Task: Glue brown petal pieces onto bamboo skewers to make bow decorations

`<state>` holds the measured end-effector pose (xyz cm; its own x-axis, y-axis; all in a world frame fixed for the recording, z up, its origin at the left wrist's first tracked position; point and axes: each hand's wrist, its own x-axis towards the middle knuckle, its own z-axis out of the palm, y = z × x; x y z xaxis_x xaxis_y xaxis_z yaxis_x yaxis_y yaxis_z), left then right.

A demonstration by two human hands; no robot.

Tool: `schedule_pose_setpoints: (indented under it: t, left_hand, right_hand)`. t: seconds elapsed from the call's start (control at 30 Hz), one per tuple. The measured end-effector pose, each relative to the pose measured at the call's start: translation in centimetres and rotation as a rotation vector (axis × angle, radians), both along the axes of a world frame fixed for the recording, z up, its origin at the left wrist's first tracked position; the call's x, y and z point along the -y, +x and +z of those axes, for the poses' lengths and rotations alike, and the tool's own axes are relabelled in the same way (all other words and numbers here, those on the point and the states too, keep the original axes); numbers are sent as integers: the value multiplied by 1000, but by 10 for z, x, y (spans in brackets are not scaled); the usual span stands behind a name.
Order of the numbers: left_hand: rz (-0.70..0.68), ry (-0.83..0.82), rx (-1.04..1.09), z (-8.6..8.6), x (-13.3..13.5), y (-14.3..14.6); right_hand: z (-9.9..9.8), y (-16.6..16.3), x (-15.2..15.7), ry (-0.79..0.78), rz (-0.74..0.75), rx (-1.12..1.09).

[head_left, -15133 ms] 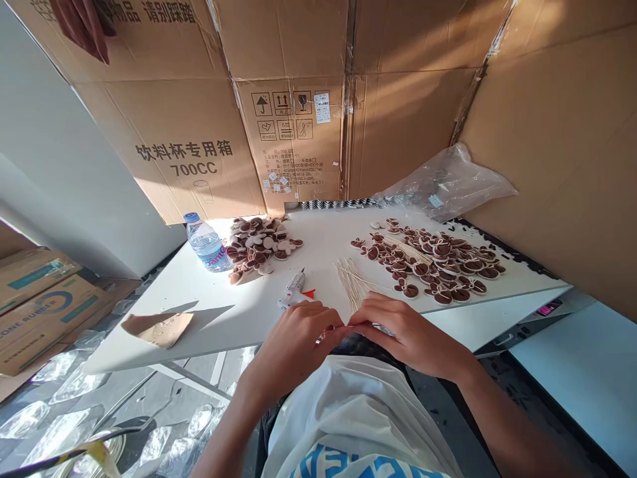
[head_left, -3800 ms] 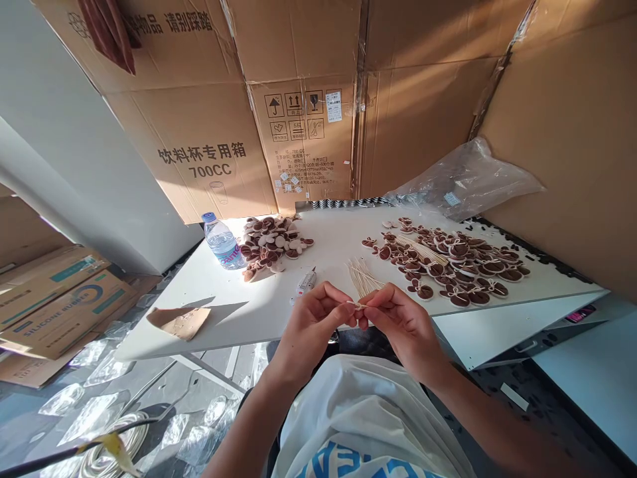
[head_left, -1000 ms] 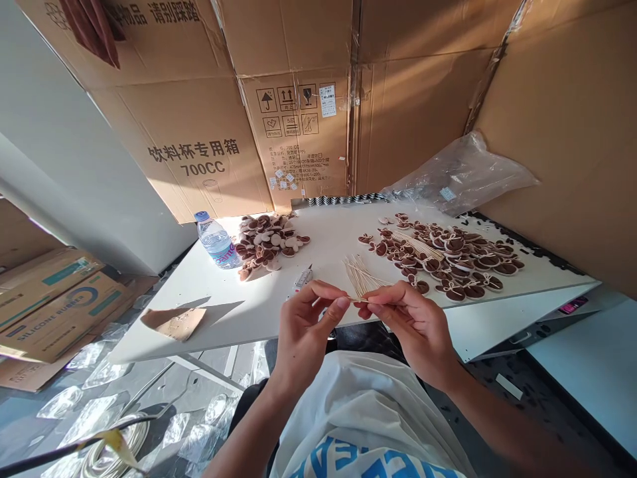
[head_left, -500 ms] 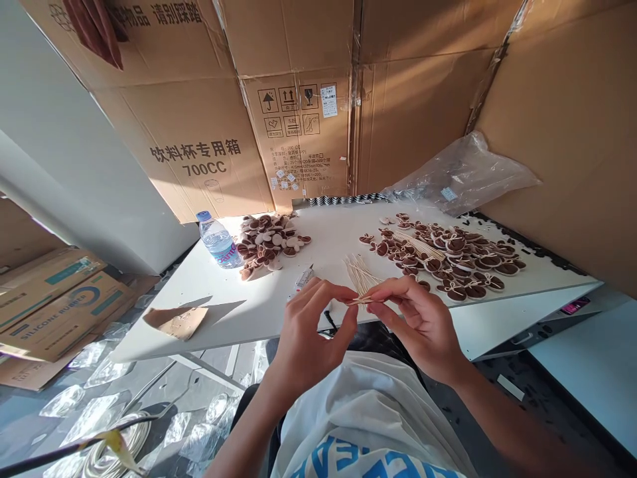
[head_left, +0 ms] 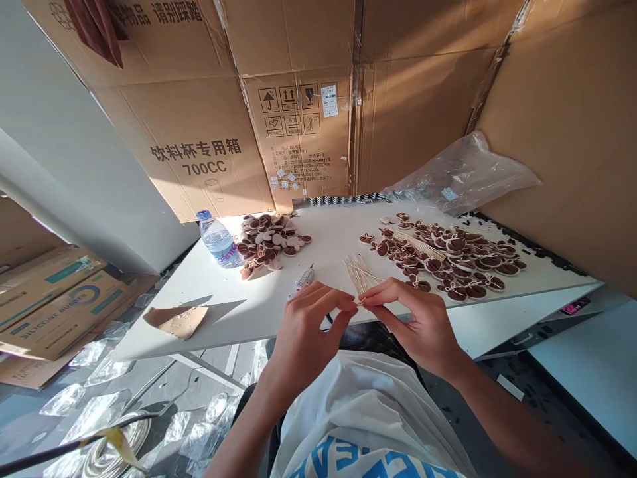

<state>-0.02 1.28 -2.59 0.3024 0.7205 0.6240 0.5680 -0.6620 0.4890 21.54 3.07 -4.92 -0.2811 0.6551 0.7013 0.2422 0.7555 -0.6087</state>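
Observation:
My left hand (head_left: 313, 325) and my right hand (head_left: 415, 322) meet at the table's front edge, fingertips almost touching. Both are closed in a pinch on a short piece of cream cord (head_left: 359, 303), mostly hidden by the fingers. Just beyond them lies a bundle of loose cream cords (head_left: 359, 271). Left of the bundle, close behind my left hand, rests a white pen-like tool (head_left: 302, 279) with a dark pointed tip; what it is I cannot tell.
Brown-and-cream padded pieces with cord bows (head_left: 455, 245) are heaped at right, similar pieces (head_left: 269, 242) at left. Beside the left heap stands a water bottle (head_left: 219, 240). A cardboard scrap (head_left: 179, 322) lies near the white table's (head_left: 328, 232) left edge. Cardboard (head_left: 298, 53) walls the back.
My fingertips have come closer together, and less of the cord shows between them. Both hands have tilted slightly; the things on the table stay put.

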Motion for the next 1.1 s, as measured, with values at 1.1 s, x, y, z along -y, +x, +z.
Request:
schedule_pose_setpoints:
  t: [1.1]
  left_hand:
    - [-90, -37, 10, 12, -1, -12]
  right_hand:
    - [2, 8, -2, -421, 145, -221]
